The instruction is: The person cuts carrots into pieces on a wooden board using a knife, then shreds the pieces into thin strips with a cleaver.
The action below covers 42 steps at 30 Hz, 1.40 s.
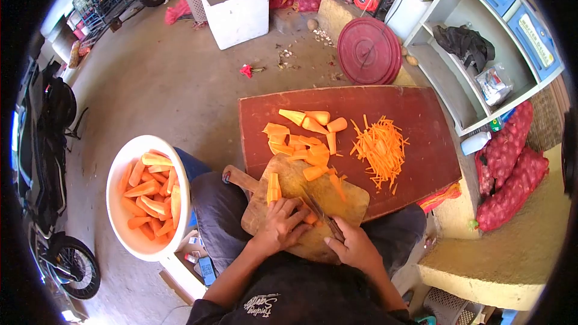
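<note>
Hands: 2, left hand [280,224] and right hand [356,247], both at 6 o'clock. Knife [325,219]: 1. Carrot piece [310,218] at the blade: 1. Wooden chopping board [340,201]: 1, w/ 1 long carrot slab [274,188]. Red board [421,144]: 1, w/ approx. a dozen carrot chunks [307,141] + 1 heap of carrot strips [380,147]. White bowl [117,192] at 9 o'clock: 1, pieces inside too many to count. Red mesh sacks [512,168] at 3 o'clock: 2. Stack of red lids [368,51] at 12: 1. White box [238,18]: 1. Motorbike [48,144]: 1.
</note>
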{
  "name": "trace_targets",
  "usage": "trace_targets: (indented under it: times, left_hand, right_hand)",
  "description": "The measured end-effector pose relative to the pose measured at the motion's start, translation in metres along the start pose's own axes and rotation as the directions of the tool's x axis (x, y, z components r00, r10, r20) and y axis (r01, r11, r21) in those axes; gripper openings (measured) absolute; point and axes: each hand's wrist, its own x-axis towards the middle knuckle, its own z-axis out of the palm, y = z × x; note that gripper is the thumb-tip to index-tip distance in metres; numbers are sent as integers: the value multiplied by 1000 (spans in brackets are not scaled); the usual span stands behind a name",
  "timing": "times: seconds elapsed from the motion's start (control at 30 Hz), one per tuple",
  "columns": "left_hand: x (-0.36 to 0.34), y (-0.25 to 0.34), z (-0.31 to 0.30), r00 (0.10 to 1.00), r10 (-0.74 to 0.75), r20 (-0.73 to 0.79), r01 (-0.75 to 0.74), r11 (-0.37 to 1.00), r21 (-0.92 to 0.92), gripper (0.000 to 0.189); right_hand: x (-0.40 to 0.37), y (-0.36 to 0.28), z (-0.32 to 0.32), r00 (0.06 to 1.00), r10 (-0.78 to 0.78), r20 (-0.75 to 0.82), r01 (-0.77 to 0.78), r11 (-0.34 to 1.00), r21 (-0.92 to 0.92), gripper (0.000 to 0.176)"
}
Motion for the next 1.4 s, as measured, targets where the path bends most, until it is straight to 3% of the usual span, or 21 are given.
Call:
trace_targets:
  times: [0.3, 0.4, 0.5, 0.7, 0.8, 0.9, 1.0, 1.1, 1.4]
  left_hand:
    - [4, 3, -2, 1000, 6, -10, -6, 1000, 4, 41]
    - [2, 1, 0, 1000, 3, -1, -3, 1000, 21, 43]
    - [3, 1, -1, 1000, -6, 6, 6, 1000, 30, 45]
    - [2, 0, 1, 1000, 3, -2, -3, 999, 34, 47]
    - [2, 0, -1, 1000, 10, 13, -10, 999, 35, 47]
    - [3, 0, -1, 1000, 17, 9, -17, 999, 40, 47]
    - [3, 1, -2, 1000, 18, 9, -18, 999, 38, 47]
    - [2, -1, 0, 1000, 18, 6, -18, 999, 44, 48]
    - [1, 0, -1, 999, -20, 47, 18, 999, 45, 46]
  right_hand:
    - [3, 9, 5, 976, -206, -75, 205, 979, -24, 56]
    - [1, 4, 3, 997, -78, -10, 79, 996, 31, 55]
    - [1, -3, -1, 997, -72, 1, 72, 997, 34, 55]
    - [4, 10, 3, 977, -192, -97, 198, 979, 56, 53]
    - [3, 1, -5, 999, -30, 13, 29, 999, 45, 53]
    - [2, -2, -3, 994, -111, -20, 111, 994, -2, 55]
    - [2, -6, -3, 997, -30, 66, 30, 1000, 4, 54]
    - [3, 5, 7, 972, -224, -75, 226, 974, 29, 53]
    - [3, 5, 0, 994, -105, -14, 106, 992, 66, 52]
